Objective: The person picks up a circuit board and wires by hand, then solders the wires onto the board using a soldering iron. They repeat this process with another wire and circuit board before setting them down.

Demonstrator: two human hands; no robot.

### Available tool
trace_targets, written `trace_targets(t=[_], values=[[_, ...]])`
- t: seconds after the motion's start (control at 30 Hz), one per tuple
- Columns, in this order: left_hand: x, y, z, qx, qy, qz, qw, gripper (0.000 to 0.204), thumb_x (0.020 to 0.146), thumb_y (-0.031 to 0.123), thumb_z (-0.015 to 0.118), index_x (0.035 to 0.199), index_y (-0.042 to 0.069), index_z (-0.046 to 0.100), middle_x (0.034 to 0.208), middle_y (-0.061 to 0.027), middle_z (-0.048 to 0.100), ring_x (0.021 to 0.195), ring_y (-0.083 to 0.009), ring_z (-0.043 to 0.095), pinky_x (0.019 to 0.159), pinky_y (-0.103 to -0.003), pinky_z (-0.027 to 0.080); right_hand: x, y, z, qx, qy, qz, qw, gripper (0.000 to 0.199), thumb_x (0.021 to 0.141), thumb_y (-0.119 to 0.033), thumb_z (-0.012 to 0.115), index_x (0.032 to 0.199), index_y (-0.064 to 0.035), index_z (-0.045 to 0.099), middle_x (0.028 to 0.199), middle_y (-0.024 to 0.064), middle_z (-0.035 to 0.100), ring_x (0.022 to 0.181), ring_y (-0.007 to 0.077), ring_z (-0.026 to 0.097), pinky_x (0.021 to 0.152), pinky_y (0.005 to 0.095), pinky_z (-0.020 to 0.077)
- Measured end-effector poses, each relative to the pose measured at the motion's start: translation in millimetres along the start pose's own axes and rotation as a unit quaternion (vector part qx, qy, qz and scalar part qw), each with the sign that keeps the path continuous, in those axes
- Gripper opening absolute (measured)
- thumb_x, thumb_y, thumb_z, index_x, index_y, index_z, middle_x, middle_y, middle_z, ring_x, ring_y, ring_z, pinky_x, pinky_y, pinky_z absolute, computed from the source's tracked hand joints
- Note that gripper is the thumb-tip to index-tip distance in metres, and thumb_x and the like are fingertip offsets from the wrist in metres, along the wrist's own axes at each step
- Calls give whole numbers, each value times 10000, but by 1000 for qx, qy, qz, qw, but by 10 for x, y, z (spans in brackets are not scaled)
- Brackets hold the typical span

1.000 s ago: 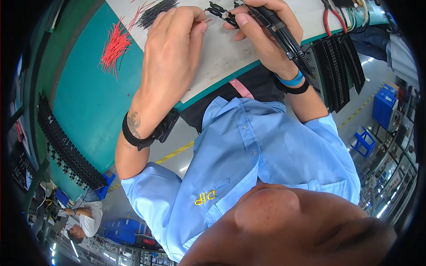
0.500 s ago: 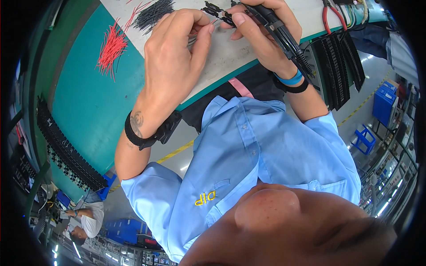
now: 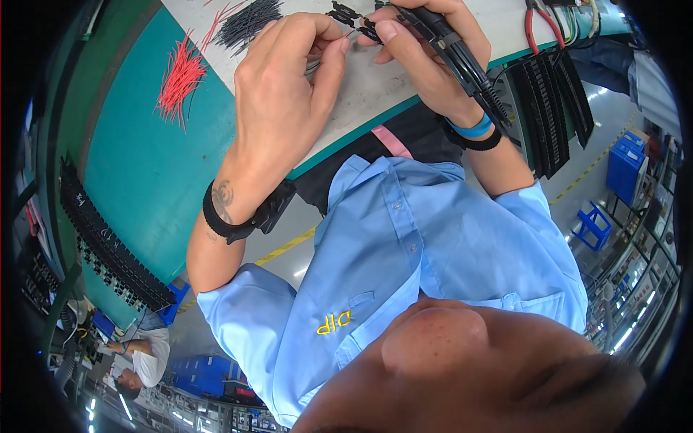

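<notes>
The workbench (image 3: 375,94) filled the upper part of the view, its pale top edged in teal, with a wide teal mat (image 3: 144,166) to the person's left. On that side lay a loose heap of red wire pieces (image 3: 180,76), and beside it a heap of dark wire pieces (image 3: 249,22); red-handled pliers (image 3: 538,18) lay at the far right of the bench, and black ribbed strips (image 3: 552,108) hung over its edge. A long black cable harness (image 3: 458,61) ran across the right hand (image 3: 426,65) toward the wrist, stiff-looking in its sleeve yet probably flexible enough to need support along its length. That hand's thumb and fingers were pressed onto a small black connector (image 3: 357,22) at the top of the view, just above the bench. The left hand (image 3: 285,101) had its thumb and forefinger pinched together on a thin wire (image 3: 348,33), whose end met the connector. The connector was judged light, hard and small enough to slip or twist, so it was best gripped by its flat sides, clear of the openings. The wire was judged very light and easily bent, best held close to its tip so it would not buckle.
</notes>
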State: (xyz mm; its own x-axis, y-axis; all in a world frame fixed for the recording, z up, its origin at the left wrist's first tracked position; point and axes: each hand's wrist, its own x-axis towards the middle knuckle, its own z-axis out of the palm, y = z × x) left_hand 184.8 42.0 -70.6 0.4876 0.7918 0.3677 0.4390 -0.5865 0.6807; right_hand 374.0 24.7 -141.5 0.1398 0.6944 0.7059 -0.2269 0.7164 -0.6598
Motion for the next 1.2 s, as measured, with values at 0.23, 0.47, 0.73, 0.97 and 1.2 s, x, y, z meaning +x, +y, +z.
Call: trace_targets(t=[0.23, 0.47, 0.73, 0.97, 1.2], values=[[-24, -2, 19, -10, 7, -18, 1000, 129, 891, 43, 769, 993, 15, 695, 869, -62, 710, 737, -157, 643, 702, -275, 533, 1, -47, 41, 7, 3, 23, 1000, 321, 937, 17, 719, 1219, 12, 566, 966, 114, 717, 786, 123, 687, 677, 254, 566], [-24, 11, 13, -12, -2, -33, 999, 133, 887, 38, 773, 1000, 12, 707, 883, -39, 717, 705, -108, 623, 657, -246, 529, 54, -260, 116, -56, 19, 94, 994, 326, 934, 22, 721, 1220, 12, 566, 966, 116, 718, 793, 127, 688, 691, 256, 567], [-12, 30, 25, -23, 3, -31, 999, 125, 890, 35, 768, 997, 10, 707, 874, -35, 715, 710, -105, 625, 667, -244, 533, 70, -268, 104, -95, 39, 170, 980, 321, 935, 19, 721, 1216, 15, 567, 961, 117, 720, 799, 127, 690, 694, 258, 567], [-12, 22, 13, -22, 11, -14, 1000, 119, 876, 8, 754, 972, 5, 684, 854, -67, 692, 695, -153, 675, 630, -269, 561, 116, -508, 209, -126, 72, 265, 953, 316, 937, 11, 724, 1212, 16, 569, 955, 115, 721, 794, 124, 691, 689, 257, 566], [-3, 21, 20, -21, 14, -9, 1000, 112, 877, 0, 743, 963, 9, 672, 859, -78, 689, 688, -181, 706, 611, -285, 578, 108, -520, 205, -133, 71, 270, 951, 323, 940, -1, 729, 1221, 13, 570, 956, 113, 722, 794, 123, 692, 686, 254, 565]])
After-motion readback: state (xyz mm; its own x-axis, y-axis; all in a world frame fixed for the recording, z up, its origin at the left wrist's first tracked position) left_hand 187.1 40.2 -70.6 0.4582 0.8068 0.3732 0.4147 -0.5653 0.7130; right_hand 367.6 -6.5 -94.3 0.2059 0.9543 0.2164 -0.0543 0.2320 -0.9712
